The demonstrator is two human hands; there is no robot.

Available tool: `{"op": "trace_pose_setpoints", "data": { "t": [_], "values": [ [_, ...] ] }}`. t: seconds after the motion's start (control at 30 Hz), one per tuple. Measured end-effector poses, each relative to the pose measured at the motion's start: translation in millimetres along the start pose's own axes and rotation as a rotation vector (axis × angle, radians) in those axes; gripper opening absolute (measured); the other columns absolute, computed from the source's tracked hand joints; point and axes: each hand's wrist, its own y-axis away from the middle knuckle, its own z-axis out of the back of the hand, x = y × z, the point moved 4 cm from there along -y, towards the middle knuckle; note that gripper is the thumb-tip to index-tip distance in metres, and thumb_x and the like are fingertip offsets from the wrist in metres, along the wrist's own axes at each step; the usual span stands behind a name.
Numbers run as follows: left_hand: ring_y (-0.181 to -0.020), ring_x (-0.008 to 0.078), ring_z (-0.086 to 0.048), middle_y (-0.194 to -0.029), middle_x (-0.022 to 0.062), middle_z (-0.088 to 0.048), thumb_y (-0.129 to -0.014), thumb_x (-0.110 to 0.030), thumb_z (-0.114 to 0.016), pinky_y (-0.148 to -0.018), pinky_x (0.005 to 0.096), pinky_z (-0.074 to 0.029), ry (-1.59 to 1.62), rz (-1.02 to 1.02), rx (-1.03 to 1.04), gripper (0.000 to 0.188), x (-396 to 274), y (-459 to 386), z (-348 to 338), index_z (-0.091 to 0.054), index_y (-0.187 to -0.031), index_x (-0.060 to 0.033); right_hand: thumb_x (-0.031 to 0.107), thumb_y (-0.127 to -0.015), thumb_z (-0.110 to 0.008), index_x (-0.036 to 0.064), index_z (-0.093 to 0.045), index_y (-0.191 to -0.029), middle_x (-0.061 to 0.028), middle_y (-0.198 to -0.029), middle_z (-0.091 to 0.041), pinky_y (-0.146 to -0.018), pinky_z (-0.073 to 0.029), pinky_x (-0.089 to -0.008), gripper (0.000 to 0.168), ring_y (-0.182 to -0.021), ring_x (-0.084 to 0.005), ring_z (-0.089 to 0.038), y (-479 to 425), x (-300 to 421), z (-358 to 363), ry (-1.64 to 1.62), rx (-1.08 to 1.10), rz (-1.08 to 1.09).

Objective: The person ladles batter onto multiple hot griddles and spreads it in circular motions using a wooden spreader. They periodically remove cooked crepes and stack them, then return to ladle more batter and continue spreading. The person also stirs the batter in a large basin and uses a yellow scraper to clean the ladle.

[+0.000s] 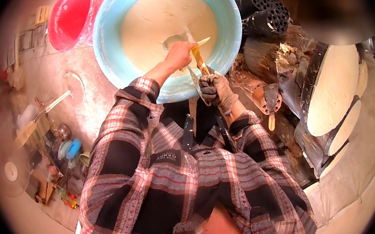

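Observation:
Over a light-blue round tub [169, 96] of cream-coloured liquid [152, 19], my bare left hand [178, 56] is closed around a pale yellow strip [204, 42] that sticks out to the right. My right hand [217, 89], in a dirty grey glove, grips a brown-stained yellowish strip [200, 60] at the tub's near rim. The upper end of this strip meets the pale one beside my left fingers. A narrow, pale blade-like piece [194, 78] also runs down to the gloved hand; its kind is unclear. Behind my left hand, a small round form [171, 41] shows in the liquid.
A red bucket [70, 20] stands left of the tub. Black perforated cylinders [267, 13], a perforated clay-coloured block [259, 94] and a scraper [270, 99] lie to the right. Farther right are large cream-faced oval pieces [333, 87]. A long-handled tool [52, 104], a fan [11, 171] and clutter are at left.

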Motion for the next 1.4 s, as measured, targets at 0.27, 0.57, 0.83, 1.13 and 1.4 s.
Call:
{"op": "trace_pose_setpoints", "data": {
  "t": [0.27, 0.57, 0.83, 1.13, 1.4],
  "values": [
    [-0.061, 0.0328, -0.059, -0.071, 0.0224, -0.06, -0.066, 0.005, -0.044, -0.061, 0.0383, -0.049, -0.169, 0.001, -0.079, 0.049, 25, -16, -4, -0.063, -0.108, -0.0121, 0.019, -0.087, -0.046, 0.015, -0.053, -0.103, -0.0078, -0.07, -0.054, -0.036, -0.039, -0.0291, 0.019, -0.042, -0.0155, -0.049, -2, -5, 8, 0.097, 0.019, -0.1],
    [-0.067, 0.0359, -0.059, -0.069, 0.0169, -0.059, -0.066, 0.001, -0.047, -0.062, 0.0443, -0.047, -0.178, -0.043, 0.018, 0.055, -37, 44, 20, -0.059, -0.115, -0.0207, 0.007, -0.072, -0.063, 0.003, -0.057, -0.109, -0.0121, -0.086, -0.063, -0.062, -0.048, -0.0316, 0.037, -0.072, -0.0227, -0.06, -24, 9, 46, 0.587, -0.483, 0.128],
    [-0.065, 0.0363, -0.058, -0.069, 0.0211, -0.059, -0.067, 0.003, -0.048, -0.059, 0.0439, -0.047, -0.266, -0.126, 0.035, 0.052, -2, 12, -23, -0.059, -0.115, -0.0153, 0.003, -0.08, -0.05, 0.003, -0.047, -0.097, -0.0027, -0.06, -0.046, -0.031, -0.025, -0.0184, 0.016, -0.036, -0.0059, -0.036, 13, -4, -9, 0.129, -0.235, 0.104],
    [-0.064, 0.0385, -0.058, -0.069, 0.0226, -0.058, -0.067, 0.006, -0.045, -0.06, 0.0441, -0.046, -0.231, -0.103, -0.046, 0.054, -10, 15, -20, -0.06, -0.114, -0.0151, 0.003, -0.081, -0.047, 0.003, -0.046, -0.08, -0.0002, -0.06, -0.044, -0.029, -0.024, -0.019, 0.002, -0.035, -0.0041, -0.034, 23, 1, -9, 0.09, -0.113, 0.116],
    [-0.064, 0.0391, -0.056, -0.068, 0.0222, -0.057, -0.066, 0.006, -0.046, -0.061, 0.0426, -0.046, -0.166, -0.098, -0.005, 0.054, -47, 19, -13, -0.06, -0.113, -0.0148, 0.006, -0.08, -0.05, 0.004, -0.041, -0.074, -0.0001, -0.053, -0.038, -0.031, -0.025, -0.0208, 0.011, -0.034, -0.0056, -0.032, 24, 4, 15, 0.029, 0.014, 0.038]
  ]
}}
